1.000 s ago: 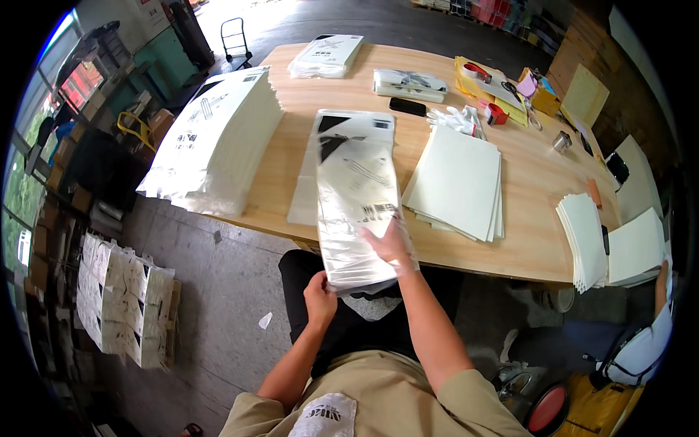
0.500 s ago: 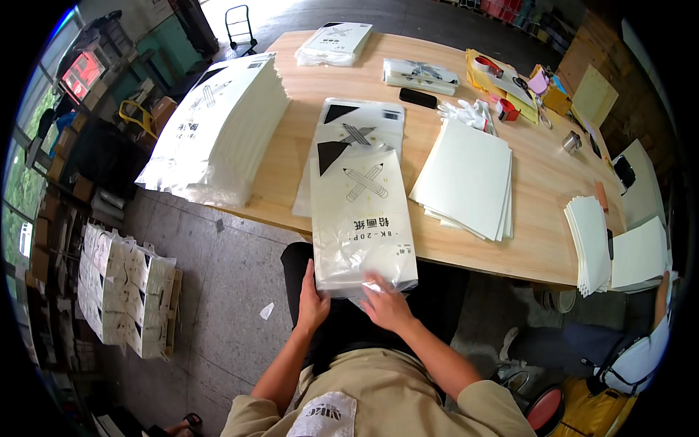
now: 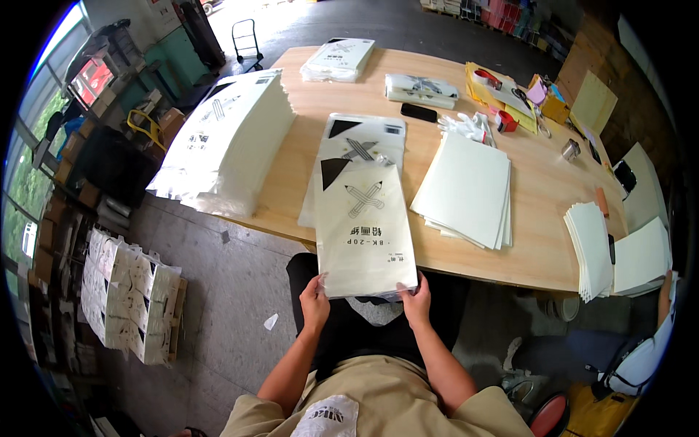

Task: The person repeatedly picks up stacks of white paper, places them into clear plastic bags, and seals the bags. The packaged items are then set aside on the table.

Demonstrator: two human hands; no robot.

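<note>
A plastic-wrapped pack of drawing paper (image 3: 366, 233), printed with crossed pencils and a black corner, lies partly over the table's near edge and partly above my lap. My left hand (image 3: 314, 304) grips its near left corner, thumb on top. At the near right corner, my right hand (image 3: 416, 302) pinches the wrap and the pack's edge. Beneath the pack's far end lies a flat printed plastic bag (image 3: 362, 132). To the right rests a loose stack of blank white sheets (image 3: 464, 186), untouched by either hand.
A tall stack of printed bags (image 3: 218, 138) stands at the table's left. Farther back lie wrapped packs (image 3: 338, 60), a black phone (image 3: 419, 112), white gloves (image 3: 466, 127) and red tape dispensers (image 3: 505, 121). At right, another person's arm (image 3: 662, 306) reaches toward sheets (image 3: 641, 255). Wrapped bundles (image 3: 131, 298) sit on the floor.
My right hand has moved from the middle of the pack's near end to its right corner. The clear wrap there now lies flatter. My view has tilted slightly.
</note>
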